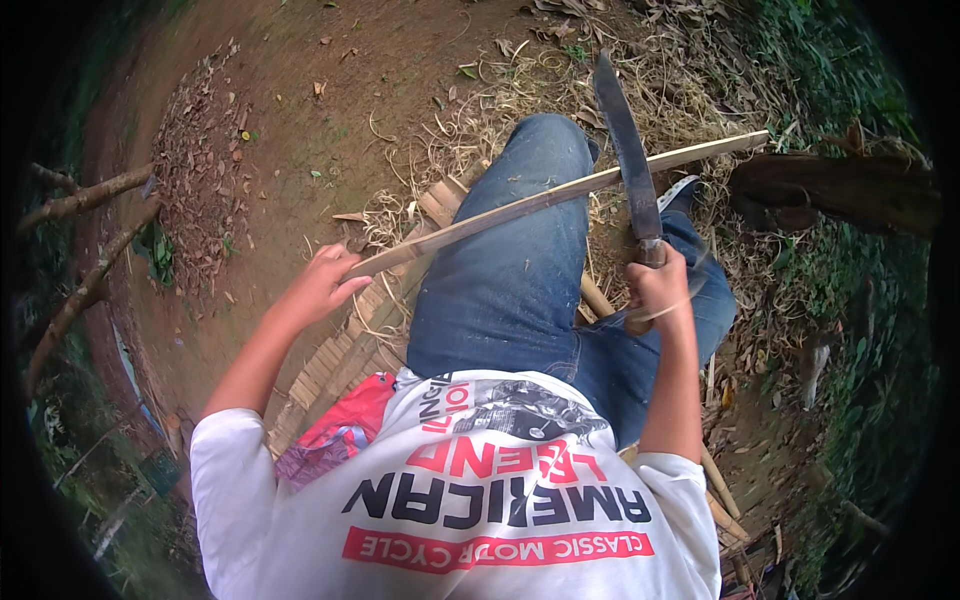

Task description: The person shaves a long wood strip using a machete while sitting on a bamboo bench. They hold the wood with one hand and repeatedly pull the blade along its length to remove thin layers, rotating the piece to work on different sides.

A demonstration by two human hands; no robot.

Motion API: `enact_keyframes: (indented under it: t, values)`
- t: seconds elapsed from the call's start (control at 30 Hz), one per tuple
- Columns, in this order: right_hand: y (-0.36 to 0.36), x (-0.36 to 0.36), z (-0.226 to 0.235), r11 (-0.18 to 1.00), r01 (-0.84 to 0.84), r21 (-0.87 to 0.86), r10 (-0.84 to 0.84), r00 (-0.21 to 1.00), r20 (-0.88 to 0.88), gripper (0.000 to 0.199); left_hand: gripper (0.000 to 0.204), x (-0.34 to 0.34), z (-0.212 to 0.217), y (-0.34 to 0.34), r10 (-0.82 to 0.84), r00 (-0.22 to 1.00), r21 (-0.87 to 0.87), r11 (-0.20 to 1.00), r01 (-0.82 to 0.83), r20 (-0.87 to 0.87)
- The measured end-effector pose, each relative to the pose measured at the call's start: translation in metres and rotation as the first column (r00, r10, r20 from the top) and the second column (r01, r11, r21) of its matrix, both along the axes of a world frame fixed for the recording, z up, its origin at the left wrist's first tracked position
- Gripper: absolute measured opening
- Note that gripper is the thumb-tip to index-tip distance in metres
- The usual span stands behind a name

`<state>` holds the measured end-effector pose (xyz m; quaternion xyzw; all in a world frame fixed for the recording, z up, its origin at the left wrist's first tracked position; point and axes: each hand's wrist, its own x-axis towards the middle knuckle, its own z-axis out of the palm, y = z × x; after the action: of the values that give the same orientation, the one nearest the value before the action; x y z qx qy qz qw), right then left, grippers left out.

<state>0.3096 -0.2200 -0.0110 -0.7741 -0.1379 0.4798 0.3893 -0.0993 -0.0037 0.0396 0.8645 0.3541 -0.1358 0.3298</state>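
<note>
A long, pale, flat strip of wood or bamboo lies slantwise across my raised thigh. Its near left end is in my left hand, thumb and fingers closed around it. In my right hand is the wooden handle of a machete. The broad, dark blade points away from me and crosses the strip toward its far end; whether the two touch I cannot tell. A thin, pale curl, slightly blurred, shows beside my right wrist.
Curled shavings litter the ground ahead. A slatted bamboo seat shows at my left, with a red cloth or bag on it. A dark log lies at the right, and branches stand at the far left.
</note>
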Motion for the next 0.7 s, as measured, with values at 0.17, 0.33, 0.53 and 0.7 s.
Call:
enact_keyframes:
  t: [0.17, 0.33, 0.53, 0.7]
  values:
    - [0.002, -0.010, 0.001, 0.997, 0.076, 0.033, -0.074, 0.996, -0.054, 0.020, 0.035, -0.005, -0.011, -0.007, 0.003, 0.999, 0.053, 0.999, -0.005, 0.052]
    - [0.003, 0.025, 0.010, 0.997, -0.069, 0.024, 0.070, 0.997, -0.045, 0.016, 0.034, 0.000, -0.007, -0.006, 0.013, 1.000, -0.018, 1.000, -0.014, -0.018]
    - [0.004, -0.027, 0.007, 0.971, -0.241, 0.007, 0.241, 0.971, -0.011, 0.017, 0.032, 0.006, -0.015, -0.007, 0.011, 1.000, -0.010, 1.000, -0.011, 0.004]
    - [0.018, 0.001, 0.004, 0.995, -0.071, -0.064, 0.070, 0.997, -0.019, 0.027, 0.033, 0.011, -0.015, -0.002, -0.017, 0.999, 0.023, 1.000, 0.016, 0.036]
